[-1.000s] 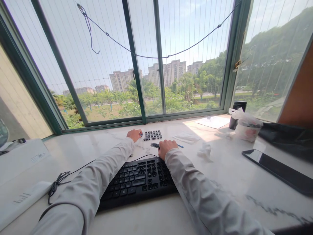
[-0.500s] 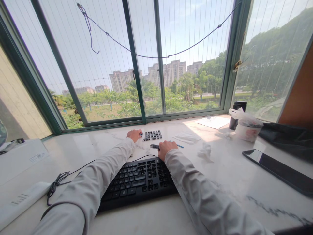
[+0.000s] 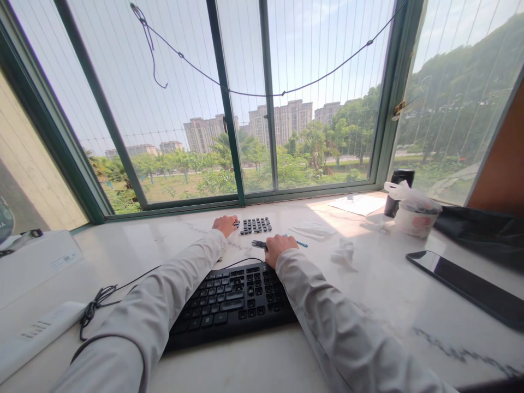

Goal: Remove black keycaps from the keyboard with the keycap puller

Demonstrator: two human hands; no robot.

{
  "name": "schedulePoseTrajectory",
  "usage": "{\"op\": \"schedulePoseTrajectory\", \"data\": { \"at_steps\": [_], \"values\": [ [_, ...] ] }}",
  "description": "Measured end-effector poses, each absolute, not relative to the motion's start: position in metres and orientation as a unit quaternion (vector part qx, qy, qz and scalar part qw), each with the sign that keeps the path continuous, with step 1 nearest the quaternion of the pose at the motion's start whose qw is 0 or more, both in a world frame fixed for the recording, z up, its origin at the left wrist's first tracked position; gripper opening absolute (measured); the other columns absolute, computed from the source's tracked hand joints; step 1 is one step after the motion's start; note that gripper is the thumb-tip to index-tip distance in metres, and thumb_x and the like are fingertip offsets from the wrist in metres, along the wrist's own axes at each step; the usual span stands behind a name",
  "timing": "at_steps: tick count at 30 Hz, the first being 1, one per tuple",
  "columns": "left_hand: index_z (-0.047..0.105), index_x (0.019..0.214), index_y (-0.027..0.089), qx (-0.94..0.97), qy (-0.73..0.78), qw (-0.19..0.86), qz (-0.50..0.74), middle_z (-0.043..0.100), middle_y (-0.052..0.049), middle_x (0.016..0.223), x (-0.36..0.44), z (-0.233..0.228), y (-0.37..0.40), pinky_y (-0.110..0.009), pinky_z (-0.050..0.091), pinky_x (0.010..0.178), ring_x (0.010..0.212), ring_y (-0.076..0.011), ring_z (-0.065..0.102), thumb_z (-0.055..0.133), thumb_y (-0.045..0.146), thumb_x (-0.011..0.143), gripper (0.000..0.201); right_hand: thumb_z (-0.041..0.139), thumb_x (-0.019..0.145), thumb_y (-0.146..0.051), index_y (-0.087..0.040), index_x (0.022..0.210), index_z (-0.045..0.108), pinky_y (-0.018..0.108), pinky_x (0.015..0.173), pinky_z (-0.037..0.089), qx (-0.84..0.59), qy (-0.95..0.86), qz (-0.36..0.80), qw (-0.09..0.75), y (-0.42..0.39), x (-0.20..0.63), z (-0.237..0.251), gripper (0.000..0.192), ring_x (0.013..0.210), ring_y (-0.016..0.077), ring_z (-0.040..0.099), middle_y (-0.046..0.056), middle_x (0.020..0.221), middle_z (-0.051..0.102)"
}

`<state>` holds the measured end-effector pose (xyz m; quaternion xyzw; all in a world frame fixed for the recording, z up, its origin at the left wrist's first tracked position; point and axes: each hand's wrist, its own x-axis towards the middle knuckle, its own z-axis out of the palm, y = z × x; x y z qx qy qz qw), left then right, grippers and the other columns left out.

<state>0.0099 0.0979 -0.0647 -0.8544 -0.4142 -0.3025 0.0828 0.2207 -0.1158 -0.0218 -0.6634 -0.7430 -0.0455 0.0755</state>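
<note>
At far left on the white, grey-veined surface (image 3: 368, 284), a bundled black cable (image 3: 97, 303) lies looped; I judge it pliant and apt to tug if the keyboard is shifted. Next, the bare left hand (image 3: 225, 225) rests low on the far part of the surface, its fingers drawn together at a small dark piece (image 3: 236, 224); whether they pinch it or merely touch it I cannot tell at this scale. Nearer to me, between the grey-sleeved forearms, the broad black plastic keyboard (image 3: 229, 307) lies flat, keys in place on its left portion and bare sockets showing on its right. I would expect it to be stiff and fairly light, best steadied by its rim, away from the exposed sockets. Just right of the left hand, small dark keycaps (image 3: 256, 225) stand in rows: light, hard, smooth and easily scattered, so I would take each singly by two opposite sides. Next, a slim black tool (image 3: 259, 244) projects leftward from the bare right hand (image 3: 281, 246), whose fingers curl closed around it, just beyond the keyboard's far edge; a blue rod (image 3: 302, 244) shows beyond the knuckles, perhaps part of the same piece. I judge the tool rigid and light, suited to a hold along its shaft.
</note>
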Motion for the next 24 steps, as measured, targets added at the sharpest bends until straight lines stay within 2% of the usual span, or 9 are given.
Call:
{"op": "schedulePoseTrajectory", "data": {
  "at_steps": [3, 7, 12, 15, 18, 24],
  "values": [
    [0.063, 0.089, 0.014, -0.837, -0.491, 0.083, -0.226, 0.066, 0.0, 0.075, 0.013, -0.061, 0.093, -0.022, 0.043, 0.069, 0.067, -0.0103, 0.055, 0.064, 0.027, 0.085, 0.014, 0.053, 0.082, -0.031, -0.017, 0.1, 0.07, 0.038, 0.076, 0.047, -0.664, -0.743, -0.045, 0.078, -0.116, 0.221, -0.023, 0.029, 0.094, 0.0294, 0.066, 0.016, 0.101, 0.07],
    [0.061, 0.107, 0.014, -0.819, -0.547, 0.08, -0.153, 0.064, -0.007, 0.103, 0.018, -0.048, 0.079, -0.037, 0.051, 0.081, 0.09, -0.0176, 0.061, 0.056, 0.034, 0.091, 0.027, 0.05, 0.084, -0.034, -0.018, 0.1, 0.069, 0.039, 0.076, 0.046, -0.663, -0.742, -0.05, 0.087, -0.114, 0.221, -0.025, 0.029, 0.095, 0.03, 0.065, 0.016, 0.102, 0.07],
    [0.065, 0.103, 0.024, -0.807, -0.565, 0.093, -0.147, 0.071, -0.002, 0.1, 0.023, -0.022, 0.05, -0.034, 0.045, 0.088, 0.096, -0.0218, 0.063, 0.066, 0.032, 0.082, 0.023, 0.043, 0.089, -0.041, -0.02, 0.107, 0.06, 0.039, 0.073, 0.043, -0.65, -0.743, -0.061, 0.147, -0.115, 0.217, -0.025, 0.033, 0.088, 0.0287, 0.066, 0.014, 0.096, 0.07],
    [0.065, 0.104, 0.028, -0.806, -0.56, 0.104, -0.162, 0.071, 0.0, 0.104, 0.021, -0.003, 0.026, -0.032, 0.044, 0.086, 0.099, -0.0226, 0.063, 0.061, 0.037, 0.084, 0.022, 0.038, 0.091, -0.048, -0.026, 0.115, 0.054, 0.038, 0.071, 0.042, -0.637, -0.737, -0.057, 0.217, -0.119, 0.212, -0.022, 0.036, 0.081, 0.0272, 0.065, 0.009, 0.092, 0.071],
    [0.065, 0.104, 0.03, -0.808, -0.551, 0.112, -0.176, 0.072, 0.003, 0.103, 0.016, 0.015, -0.009, -0.032, 0.045, 0.083, 0.097, -0.0216, 0.064, 0.056, 0.04, 0.086, 0.022, 0.035, 0.093, -0.051, -0.03, 0.111, 0.054, 0.033, 0.068, 0.04, -0.61, -0.726, -0.028, 0.316, -0.122, 0.207, -0.021, 0.034, 0.078, 0.0236, 0.064, 0.004, 0.09, 0.07],
    [0.067, 0.096, 0.031, -0.828, -0.505, 0.115, -0.217, 0.073, 0.005, 0.087, -0.007, 0.021, -0.1, -0.028, 0.044, 0.07, 0.079, -0.0183, 0.066, 0.052, 0.045, 0.087, 0.023, 0.045, 0.09, -0.048, -0.024, 0.097, 0.058, 0.029, 0.07, 0.042, -0.455, -0.687, 0.089, 0.56, -0.12, 0.199, -0.022, 0.028, 0.078, 0.0183, 0.06, 0.003, 0.088, 0.067]
  ]
}}
